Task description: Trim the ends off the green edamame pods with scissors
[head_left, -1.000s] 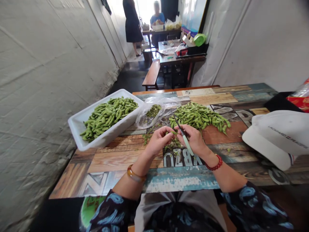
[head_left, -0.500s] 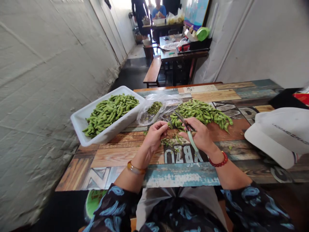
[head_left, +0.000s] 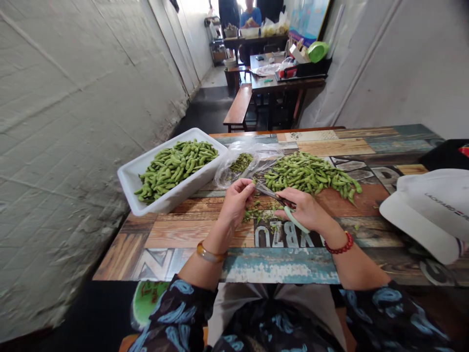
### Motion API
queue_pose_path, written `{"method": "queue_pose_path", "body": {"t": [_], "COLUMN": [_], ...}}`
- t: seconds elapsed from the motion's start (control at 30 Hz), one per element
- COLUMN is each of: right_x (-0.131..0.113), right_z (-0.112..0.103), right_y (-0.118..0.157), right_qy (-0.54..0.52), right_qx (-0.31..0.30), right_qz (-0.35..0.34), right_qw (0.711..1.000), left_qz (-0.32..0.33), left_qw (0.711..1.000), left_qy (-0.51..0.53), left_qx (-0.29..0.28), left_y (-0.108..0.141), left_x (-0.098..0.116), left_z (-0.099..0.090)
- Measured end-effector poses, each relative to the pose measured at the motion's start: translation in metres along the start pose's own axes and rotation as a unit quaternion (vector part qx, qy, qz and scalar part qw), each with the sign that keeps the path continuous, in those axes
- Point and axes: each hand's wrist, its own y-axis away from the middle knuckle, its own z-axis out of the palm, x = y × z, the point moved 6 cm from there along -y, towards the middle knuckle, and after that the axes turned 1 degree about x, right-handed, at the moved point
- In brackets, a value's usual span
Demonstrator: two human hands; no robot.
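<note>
Beyond the left hand point(head_left: 237, 201), the white tub point(head_left: 172, 198) looks rigid, best gripped by its rim. The right hand point(head_left: 302, 209) grasps scissors point(head_left: 271, 192) by stiff handles; between left fingertips, a pod point(head_left: 254, 181) looks light, firm, easily bruised.

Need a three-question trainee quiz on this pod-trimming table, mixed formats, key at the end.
1. Multiple choice: relative to the white plastic tray of green pods, the clear plastic bag lies: A) inside it; B) to its right; C) to its left.
2. True or false: the red bead bracelet is on the person's right wrist.
3. Fill in: the bare right hand holds metal ____ with pale green handles.

Key: 1. B; 2. true; 3. scissors.
</note>
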Motion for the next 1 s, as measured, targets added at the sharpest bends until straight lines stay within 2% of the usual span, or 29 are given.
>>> {"method": "queue_pose_path", "body": {"t": [0.33, 1.0], "right_x": [-0.003, -0.011], "right_z": [0.003, -0.002], "right_y": [-0.001, 0.000], "right_qy": [-0.015, 0.050], "right_qx": [0.022, 0.014], "right_qz": [-0.012, -0.046], "right_qw": [1.000, 0.998], "left_qz": [0.008, 0.006], "left_qw": [0.993, 0.992], "left_qy": [-0.085, -0.093], "left_qx": [-0.078, -0.085], "left_y": [0.005, 0.003], "left_x": [-0.012, -0.012], "left_z": [0.015, 0.015]}}
